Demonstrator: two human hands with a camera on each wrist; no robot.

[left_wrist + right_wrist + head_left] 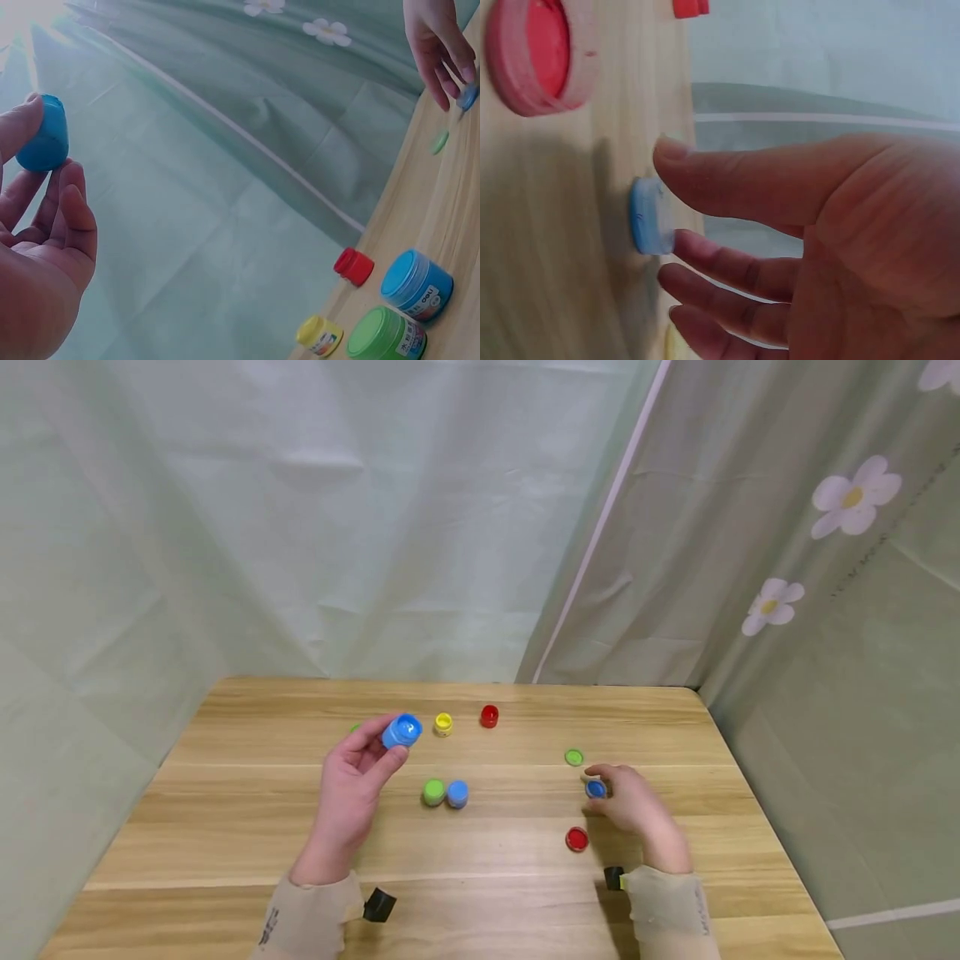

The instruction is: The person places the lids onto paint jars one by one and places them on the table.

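My left hand [352, 785] holds a small blue paint jar [401, 731] up above the table, thumb on one side and fingers on the other. Its lidless mouth tips toward the head camera and shows blue inside. On the right, my right hand [633, 802] has thumb and fingers spread around a blue lid [596, 788], close over the tabletop. The lid's hollow side faces up, and a fingertip is right at its edge in the right wrist view. A green lid [573, 757] lies beyond this hand and a red lid [577, 839] nearer the body.
Mid-table, a green jar [433, 792] and a blue jar [457, 793] stand side by side. Farther back are a yellow jar [443, 724] and a red jar [489, 717]. Something green [355, 727] peeks out behind the left hand. Curtains [420, 527] border the wooden table [480, 910].
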